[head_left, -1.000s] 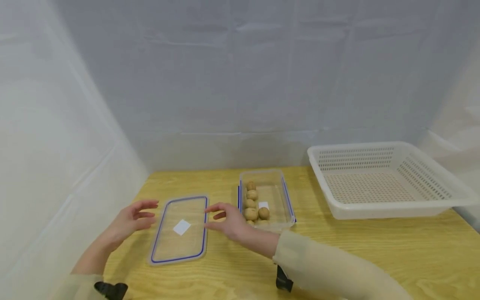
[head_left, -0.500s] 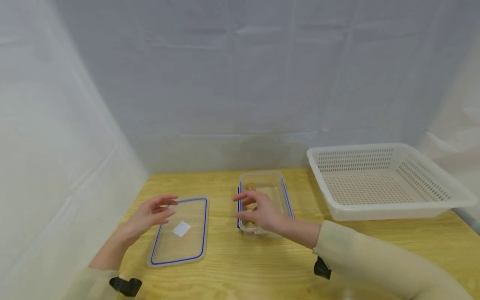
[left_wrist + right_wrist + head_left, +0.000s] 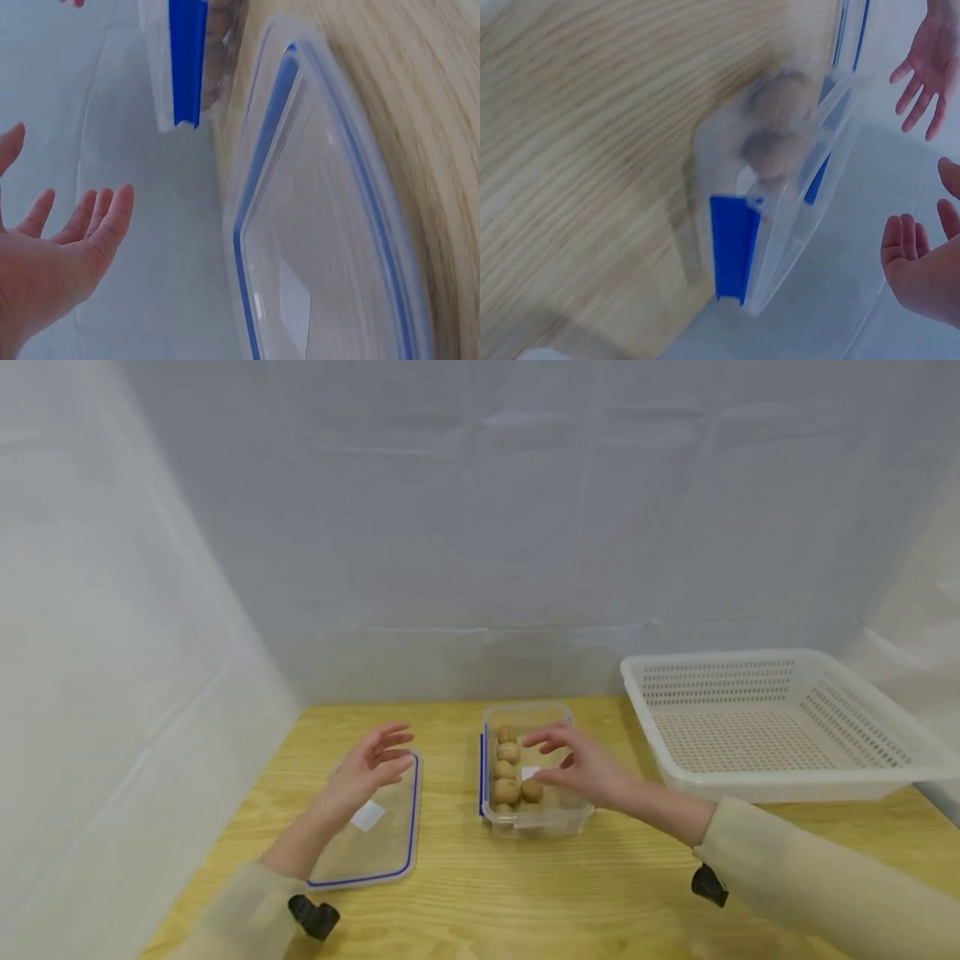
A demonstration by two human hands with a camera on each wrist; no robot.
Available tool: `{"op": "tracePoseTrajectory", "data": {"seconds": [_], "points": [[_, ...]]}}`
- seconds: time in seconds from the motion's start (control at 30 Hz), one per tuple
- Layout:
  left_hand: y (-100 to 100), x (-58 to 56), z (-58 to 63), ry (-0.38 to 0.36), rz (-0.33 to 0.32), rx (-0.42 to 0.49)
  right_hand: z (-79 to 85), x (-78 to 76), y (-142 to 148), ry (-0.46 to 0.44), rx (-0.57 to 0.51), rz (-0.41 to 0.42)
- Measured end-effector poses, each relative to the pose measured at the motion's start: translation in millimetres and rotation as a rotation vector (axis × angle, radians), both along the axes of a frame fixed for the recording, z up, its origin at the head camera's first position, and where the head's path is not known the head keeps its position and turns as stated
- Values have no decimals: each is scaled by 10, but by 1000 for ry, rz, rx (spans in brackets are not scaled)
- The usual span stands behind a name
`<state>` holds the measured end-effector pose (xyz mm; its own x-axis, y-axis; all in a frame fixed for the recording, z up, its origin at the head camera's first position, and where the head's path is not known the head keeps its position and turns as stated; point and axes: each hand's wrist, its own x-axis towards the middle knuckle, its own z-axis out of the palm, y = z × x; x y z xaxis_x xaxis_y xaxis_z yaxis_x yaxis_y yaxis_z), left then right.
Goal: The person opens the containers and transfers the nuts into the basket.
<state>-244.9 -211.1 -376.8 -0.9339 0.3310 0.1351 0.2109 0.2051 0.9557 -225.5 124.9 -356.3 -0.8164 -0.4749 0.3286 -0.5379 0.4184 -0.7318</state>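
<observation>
A clear plastic container (image 3: 551, 825) with blue side clips stands on the table. Several brown round walnuts (image 3: 506, 791) lie in it, most in a row along its left side. My right hand (image 3: 581, 767) hovers over the container's right side, fingers loosely bent with nothing between them. To the left, the container's clear lid (image 3: 375, 852), edged by a blue seal and bearing a white square label (image 3: 367, 816), lies flat. Above that lid my left hand (image 3: 367, 772) is held in the air, holding nothing. The right wrist view shows both hands apart from the container (image 3: 780, 247).
A large white plastic basket (image 3: 780, 781) with slotted walls stands at the right of the wooden table (image 3: 480, 902). White sheeting (image 3: 480, 527) hangs behind and along the left side. Black wrist cameras (image 3: 313, 917) sit on both sleeves.
Both hands have moved to the right. The right hand has passed from the lid's right edge across to the container; the left has come from beside the lid to above it.
</observation>
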Motion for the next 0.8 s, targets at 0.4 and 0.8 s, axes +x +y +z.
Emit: {"op": "tracePoseTrajectory", "data": {"seconds": [0.4,0.8], "points": [[414,-219,-165,-123,-97,-12,111,-225,335,42,174,66],[635,-374,-346,-257,-208,-143,-32,-442,309,40,325,131]]}}
